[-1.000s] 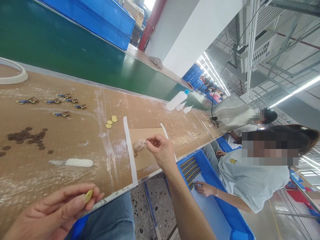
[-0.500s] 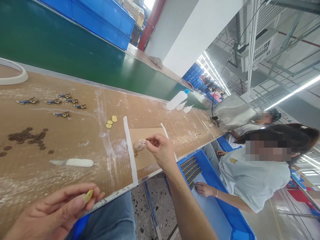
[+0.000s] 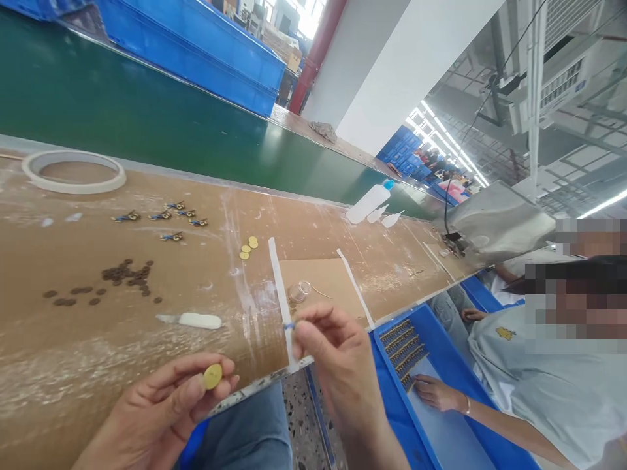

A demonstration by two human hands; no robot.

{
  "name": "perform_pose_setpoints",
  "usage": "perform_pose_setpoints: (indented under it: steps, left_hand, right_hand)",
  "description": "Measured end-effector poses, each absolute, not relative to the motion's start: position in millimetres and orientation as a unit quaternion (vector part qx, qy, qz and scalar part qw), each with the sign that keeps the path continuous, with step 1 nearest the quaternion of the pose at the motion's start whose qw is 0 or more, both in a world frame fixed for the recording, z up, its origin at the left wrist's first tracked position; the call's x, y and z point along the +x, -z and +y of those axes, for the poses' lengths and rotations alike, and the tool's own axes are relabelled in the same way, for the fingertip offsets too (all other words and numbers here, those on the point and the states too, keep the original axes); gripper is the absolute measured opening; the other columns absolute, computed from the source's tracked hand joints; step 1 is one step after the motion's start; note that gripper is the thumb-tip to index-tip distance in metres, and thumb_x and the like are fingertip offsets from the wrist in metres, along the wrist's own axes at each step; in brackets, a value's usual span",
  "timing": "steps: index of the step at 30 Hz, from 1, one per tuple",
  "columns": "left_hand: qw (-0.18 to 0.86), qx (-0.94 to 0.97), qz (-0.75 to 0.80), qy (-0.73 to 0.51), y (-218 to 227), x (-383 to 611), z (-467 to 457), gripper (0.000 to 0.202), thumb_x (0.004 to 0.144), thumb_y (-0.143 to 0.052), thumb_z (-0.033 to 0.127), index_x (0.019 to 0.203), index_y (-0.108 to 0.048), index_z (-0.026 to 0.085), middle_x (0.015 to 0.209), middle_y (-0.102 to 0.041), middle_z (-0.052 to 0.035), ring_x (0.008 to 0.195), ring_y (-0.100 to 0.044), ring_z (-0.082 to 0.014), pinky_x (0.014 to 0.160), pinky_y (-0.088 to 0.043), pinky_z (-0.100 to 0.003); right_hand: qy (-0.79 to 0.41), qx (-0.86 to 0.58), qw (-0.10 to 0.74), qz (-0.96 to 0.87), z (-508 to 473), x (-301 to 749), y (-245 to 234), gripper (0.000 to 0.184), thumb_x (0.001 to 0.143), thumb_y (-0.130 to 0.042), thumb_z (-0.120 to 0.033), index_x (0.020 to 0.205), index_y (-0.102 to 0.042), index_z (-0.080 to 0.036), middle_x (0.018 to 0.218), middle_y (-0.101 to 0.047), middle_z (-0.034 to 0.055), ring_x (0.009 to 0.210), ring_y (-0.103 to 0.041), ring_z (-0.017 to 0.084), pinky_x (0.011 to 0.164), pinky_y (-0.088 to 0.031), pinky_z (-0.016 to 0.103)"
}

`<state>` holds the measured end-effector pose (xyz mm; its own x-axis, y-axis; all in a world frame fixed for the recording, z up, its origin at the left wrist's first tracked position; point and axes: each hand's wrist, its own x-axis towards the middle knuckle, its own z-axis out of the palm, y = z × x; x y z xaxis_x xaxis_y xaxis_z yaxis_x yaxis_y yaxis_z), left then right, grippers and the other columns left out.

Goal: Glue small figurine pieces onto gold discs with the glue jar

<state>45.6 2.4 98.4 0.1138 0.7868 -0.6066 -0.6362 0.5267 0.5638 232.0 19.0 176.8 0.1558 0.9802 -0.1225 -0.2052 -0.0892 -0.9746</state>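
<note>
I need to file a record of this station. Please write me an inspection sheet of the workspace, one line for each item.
Surface: brown bench top with white smears and white tape strips.
Job's things: yellow disc pinched in the left hand; small blue piece at the fingertips of the right hand.
Clutter: tape roll, blue and gold pieces, brown discs, three yellow discs, white tube, small clear jar, white bottle.
Grippers: both hands pinched shut on their parts.
Cables: black cable hanging down to the bench's far end.
Surroundings: green conveyor belt, blue bins, co-worker's hand in a blue tray.
</note>
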Motion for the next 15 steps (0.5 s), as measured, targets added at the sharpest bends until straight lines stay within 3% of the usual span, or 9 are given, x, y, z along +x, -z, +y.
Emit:
perform_pose_setpoints:
  steps: [4,8,15]
  left_hand:
    - [0.749,0.112,0.440,-0.483,-103.4,43.1,-0.1,0.032,0.048,-0.097,0.033,0.073,-0.080,0.021,0.074,-0.077,-0.0063,0.067,-0.072,-0.0186,0.067,-0.062,-0.022]
    - [0.758,0.135,0.426,-0.475,-106.2,38.2,-3.3,0.027,0.057,-0.093,0.036,0.076,-0.081,0.021,0.062,-0.071,-0.0034,0.062,-0.066,-0.0153,0.062,-0.060,-0.021]
    - [0.758,0.140,0.422,-0.478,-110.0,35.9,-3.8,0.029,0.052,-0.095,0.038,0.071,-0.081,0.020,0.066,-0.074,-0.0062,0.060,-0.067,-0.0153,0.059,-0.058,-0.019]
  right_hand:
    - [-0.641,-0.452,0.559,-0.270,-1.2,194.7,-159.1,0.021,0.069,-0.088,-0.033,0.080,-0.075,-0.020,0.054,-0.064,-0.0020,0.047,-0.055,0.009,0.052,-0.047,0.020]
    - [-0.676,-0.436,0.554,-0.215,-8.4,174.1,-151.6,0.025,0.066,-0.090,-0.038,0.075,-0.075,-0.020,0.052,-0.063,-0.0010,0.046,-0.053,0.010,0.051,-0.046,0.023]
    - [-0.659,-0.467,0.541,-0.235,-10.3,170.5,-148.6,0.025,0.063,-0.090,-0.036,0.072,-0.074,-0.020,0.055,-0.068,0.0010,0.045,-0.057,0.010,0.049,-0.049,0.022]
